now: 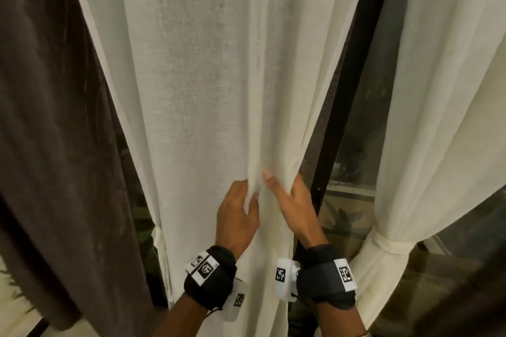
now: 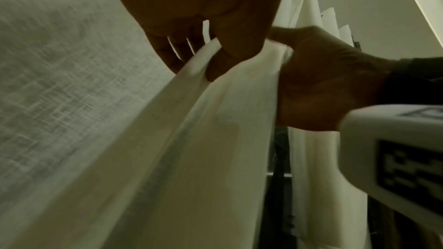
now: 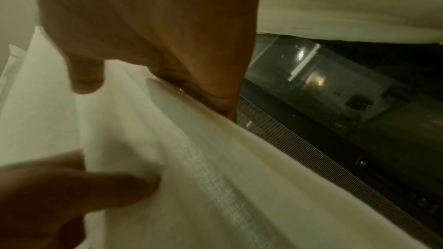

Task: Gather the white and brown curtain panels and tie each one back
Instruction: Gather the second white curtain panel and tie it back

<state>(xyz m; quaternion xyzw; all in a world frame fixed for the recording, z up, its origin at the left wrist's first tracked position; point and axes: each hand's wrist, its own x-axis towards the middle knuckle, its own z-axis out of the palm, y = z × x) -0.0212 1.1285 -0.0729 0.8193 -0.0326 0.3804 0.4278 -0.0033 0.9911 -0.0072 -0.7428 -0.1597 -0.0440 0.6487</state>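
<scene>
Head view: no brand or readable writing; the only markings are black-and-white square code tags on the black wrist bands [image 1: 209, 272]. The white curtain panel [image 1: 208, 90] hangs with its long axis vertical, centre of frame, between the brown curtain panel [image 1: 46, 107] on the left and a second white panel [image 1: 427, 117] on the right, which is already bound by a white tie-back [image 1: 388, 245]. The left hand [image 1: 236, 216] pinches a vertical fold of the centre panel; the right hand [image 1: 290, 200] grips that panel's right edge, just beside the dark window frame [image 1: 345, 107]. Left wrist view: the thumb and fingers [image 2: 230, 58] are curled round bunched white fabric, with the right hand close alongside. Right wrist view: the thumb [image 3: 86, 80] presses on the pleats, the fingers are hidden behind the cloth; window glass [image 3: 335, 86] lies beyond.
</scene>
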